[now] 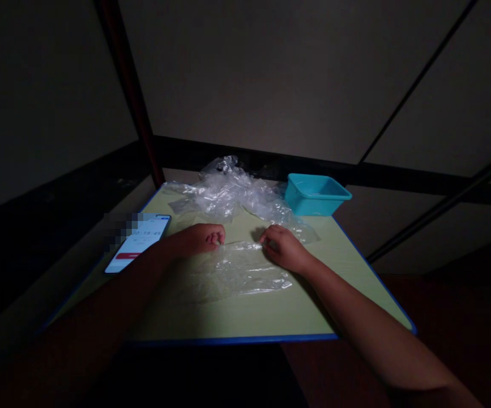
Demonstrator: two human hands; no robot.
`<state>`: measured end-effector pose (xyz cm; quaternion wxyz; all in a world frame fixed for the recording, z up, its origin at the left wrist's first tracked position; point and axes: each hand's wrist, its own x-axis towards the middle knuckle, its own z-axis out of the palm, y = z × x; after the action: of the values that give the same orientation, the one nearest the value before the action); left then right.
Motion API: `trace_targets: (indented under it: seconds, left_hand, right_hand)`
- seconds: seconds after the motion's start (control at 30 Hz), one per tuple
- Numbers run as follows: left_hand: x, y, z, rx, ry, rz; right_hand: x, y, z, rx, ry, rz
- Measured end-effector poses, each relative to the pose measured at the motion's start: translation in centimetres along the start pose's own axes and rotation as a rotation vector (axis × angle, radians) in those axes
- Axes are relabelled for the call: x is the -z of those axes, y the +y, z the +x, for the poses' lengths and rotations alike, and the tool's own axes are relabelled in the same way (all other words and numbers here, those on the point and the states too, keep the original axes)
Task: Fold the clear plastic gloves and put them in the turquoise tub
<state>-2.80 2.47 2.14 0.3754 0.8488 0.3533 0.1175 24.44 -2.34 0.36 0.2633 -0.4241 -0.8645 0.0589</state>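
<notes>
A clear plastic bag (240, 272) lies spread out on the pale green table (228, 326), in front of me. My left hand (210, 237) is at the bag's far left corner, its fingers curled and closed on the edge. At the far right corner my right hand (280, 245) pinches the same bag, thumb and fingers together. Behind both hands sits a crumpled heap of clear plastic bags (228, 195), which spreads to the right toward the blue bin.
A turquoise bin (315, 195) stands at the table's back right corner. On the left side lies a phone (141, 243) with its screen lit, close to my left forearm. A pale panelled wall rises behind the table.
</notes>
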Motion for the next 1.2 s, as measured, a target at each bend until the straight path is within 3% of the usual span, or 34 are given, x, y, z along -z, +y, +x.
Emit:
trace_targets:
  seconds: [0.4,0.83,0.93,1.1,1.2]
  left_hand:
    - [0.41,-0.59,0.22,-0.020,-0.082,0.007]
    - [0.94,-0.62,-0.04,-0.004,-0.094,-0.034]
    - [0.95,-0.76,0.19,-0.013,-0.014,-0.088]
    - [0.54,-0.80,0.67,0.023,0.309,-0.185]
    - [0.15,-0.03,0.44,0.052,0.347,-0.105]
  right_hand:
    - [0.06,-0.05,-0.02,0.121,-0.062,0.049]
    - [0.29,0.03,-0.20,0.109,-0.105,0.054]
    - [0.40,-0.08,-0.22,0.093,-0.108,0.030]
    - [0.37,-0.22,-0.10,0.095,-0.109,0.029]
    - [0.30,-0.21,-0.05,0.076,-0.111,0.040]
